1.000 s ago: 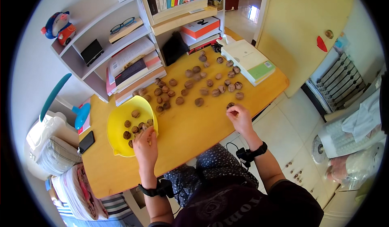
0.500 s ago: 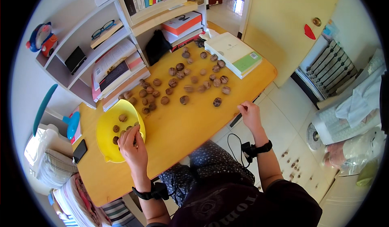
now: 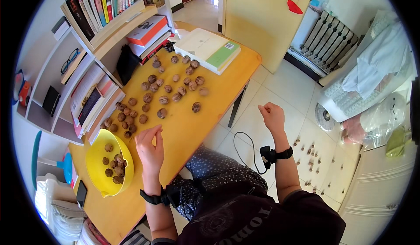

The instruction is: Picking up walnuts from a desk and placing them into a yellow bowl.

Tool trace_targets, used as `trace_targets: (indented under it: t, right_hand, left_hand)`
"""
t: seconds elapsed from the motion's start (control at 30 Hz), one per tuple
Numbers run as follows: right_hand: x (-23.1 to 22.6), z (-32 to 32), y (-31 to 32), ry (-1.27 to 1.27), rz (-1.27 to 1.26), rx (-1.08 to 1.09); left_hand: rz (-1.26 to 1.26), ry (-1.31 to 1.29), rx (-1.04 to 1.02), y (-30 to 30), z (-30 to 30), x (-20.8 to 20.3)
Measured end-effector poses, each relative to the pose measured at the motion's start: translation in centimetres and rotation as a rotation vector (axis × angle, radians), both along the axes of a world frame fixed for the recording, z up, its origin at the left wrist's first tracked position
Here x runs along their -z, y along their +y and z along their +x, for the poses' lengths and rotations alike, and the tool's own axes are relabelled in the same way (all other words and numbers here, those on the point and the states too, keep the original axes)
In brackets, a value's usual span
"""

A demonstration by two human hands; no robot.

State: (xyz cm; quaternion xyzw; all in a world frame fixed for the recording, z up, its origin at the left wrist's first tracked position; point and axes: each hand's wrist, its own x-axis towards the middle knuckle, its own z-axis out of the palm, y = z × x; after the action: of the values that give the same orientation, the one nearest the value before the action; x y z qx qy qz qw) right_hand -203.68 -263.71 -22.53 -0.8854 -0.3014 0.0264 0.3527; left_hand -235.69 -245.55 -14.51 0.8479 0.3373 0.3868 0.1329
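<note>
My left hand (image 3: 150, 149) is raised over the wooden table just right of a yellow bowl (image 3: 94, 157). Its fingers are loosely bent, the thumb stands a little apart, and nothing shows in them. Inside the bowl lies a small heap of walnuts (image 3: 119, 170). Many more walnuts (image 3: 163, 99) are scattered across the tabletop, the closest ones a little beyond my left fingertips. My right hand (image 3: 273, 117) hovers off the table's right side, above the floor. Its fingers are curled in with the index finger jutting slightly, and I see nothing in them.
White shelves with books (image 3: 98, 8) stand along the table's left and far side. Thick books (image 3: 205, 48) lie at the table's far end. A phone (image 3: 82, 193) rests left of the bowl. A dark cable (image 3: 235, 145) loops beside my legs. Small brown pieces (image 3: 312, 154) dot the tiled floor.
My left hand has come away from the bowl to its right side, leaving walnuts in the bowl in sight. The view has turned to the right. My right hand stays off the table.
</note>
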Motion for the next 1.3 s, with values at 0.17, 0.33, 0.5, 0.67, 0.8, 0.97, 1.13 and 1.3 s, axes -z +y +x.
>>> trace_targets:
  t: [0.17, 0.33, 0.5, 0.67, 0.8, 0.97, 1.13, 1.3]
  right_hand:
    - [1.6, -0.1, 1.6, -0.120, 0.173, -0.069]
    - [1.1, -3.3, 7.1, -0.061, 0.367, -0.306]
    - [-3.0, -12.0, 13.4, 0.095, 0.355, -0.810]
    - [-1.7, -16.3, 18.4, -0.007, 0.326, -0.850]
    - [-1.0, -16.9, 19.4, 0.068, 0.281, -0.882]
    - [-3.7, -17.8, 19.1, 0.283, 0.500, -0.896]
    - [-9.8, -21.8, 20.5, 0.183, 0.679, -1.059]
    - [-11.2, -29.5, 21.0, 0.297, 0.690, -1.334]
  left_hand:
    - [-0.082, -0.017, -0.011, 2.0, -0.1, 3.1]
    - [-0.282, -0.068, -0.101, 3.1, 0.5, 3.9]
    - [-0.386, -0.139, -0.151, 5.7, 0.8, 6.2]
    - [-0.454, 0.025, -0.161, 6.8, 2.2, 8.2]
    - [-0.521, -0.015, -0.167, 6.4, 2.8, 7.9]
    - [-0.369, -0.161, -0.157, 4.5, 1.3, 4.9]
    - [-0.112, -0.206, -0.229, 2.5, -3.4, -2.8]
    - [-0.147, -0.183, -0.444, 1.0, -11.1, -4.3]
